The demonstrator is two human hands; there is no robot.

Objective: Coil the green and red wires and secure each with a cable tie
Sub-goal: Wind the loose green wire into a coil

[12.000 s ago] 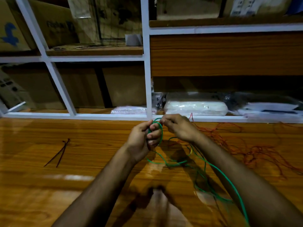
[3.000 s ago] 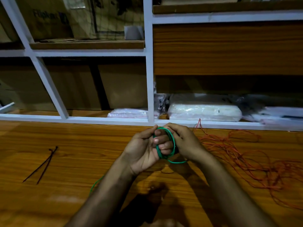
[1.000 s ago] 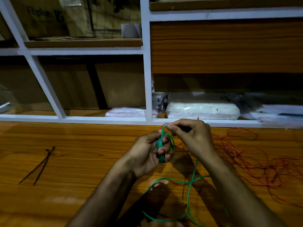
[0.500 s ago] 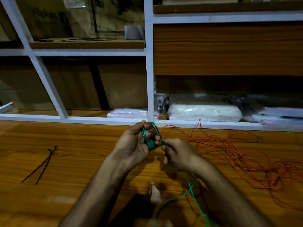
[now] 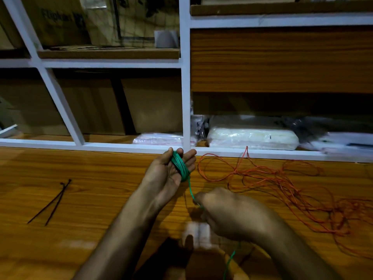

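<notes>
My left hand (image 5: 165,174) is raised palm up over the wooden table (image 5: 96,178), with the green wire (image 5: 179,165) wound in a tight coil around its fingers. A taut strand runs from the coil down to my right hand (image 5: 228,213), which pinches it lower and nearer to me. The wire's loose tail hangs below that hand toward the bottom edge. The red wire (image 5: 278,182) lies in a loose tangle on the table to the right. Two black cable ties (image 5: 53,201) lie crossed on the table at the left.
A white-framed shelf unit (image 5: 185,87) stands along the table's far edge, holding cardboard boxes and plastic-wrapped packets (image 5: 252,138). A bright glare spot sits on the table near my right wrist.
My right hand has dropped from beside the coil toward me, drawing the green strand tight. The left hand has turned palm up, showing the coil around its fingers.
</notes>
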